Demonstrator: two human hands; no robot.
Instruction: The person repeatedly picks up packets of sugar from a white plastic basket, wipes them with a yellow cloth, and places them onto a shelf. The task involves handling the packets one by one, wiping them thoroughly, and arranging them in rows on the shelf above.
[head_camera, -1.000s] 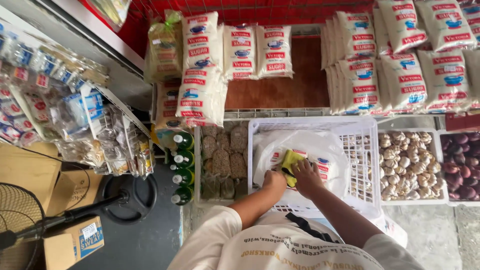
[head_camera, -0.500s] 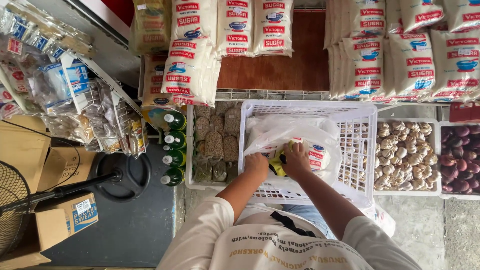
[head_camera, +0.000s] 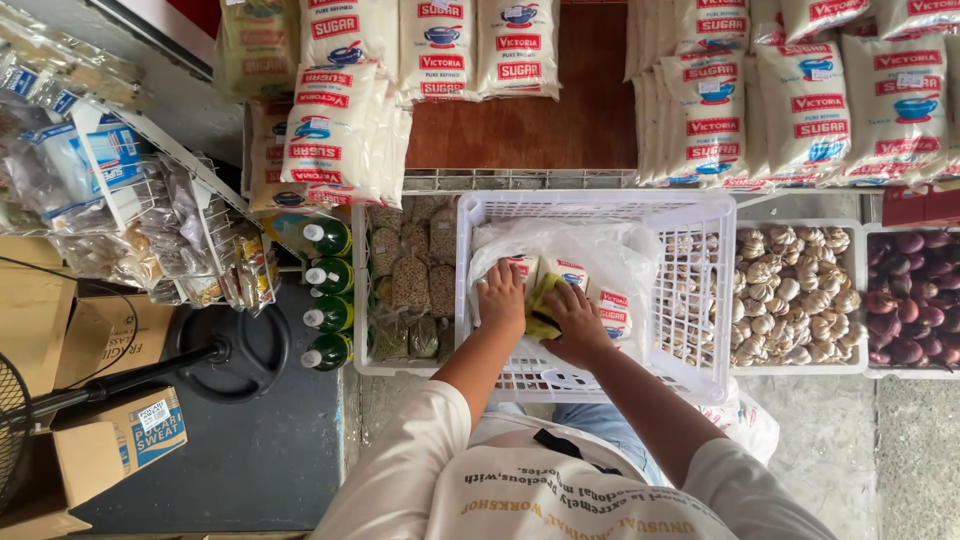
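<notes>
Both my hands reach down into a white plastic crate (head_camera: 712, 300). A large clear plastic bag (head_camera: 620, 255) lies in the crate, with several small white packets (head_camera: 612, 310) inside. My left hand (head_camera: 500, 296) rests palm down on the packets at the left. My right hand (head_camera: 578, 322) presses on a yellow cloth (head_camera: 541, 312) held against the packets. The two hands are close together, with the cloth between them.
Stacked white sacks (head_camera: 345, 130) fill the brown shelf (head_camera: 540, 130) beyond the crate. Garlic bulbs (head_camera: 790, 300) and purple onions (head_camera: 912, 300) sit in trays at the right. Green bottles (head_camera: 328, 290) and small bagged goods (head_camera: 410, 285) stand at the left. A fan base (head_camera: 235, 350) and cardboard boxes (head_camera: 120, 440) lie further left.
The view has drifted downward. My hands have pushed deeper into the crate with the yellow cloth, and the plastic bag has flattened over the packets.
</notes>
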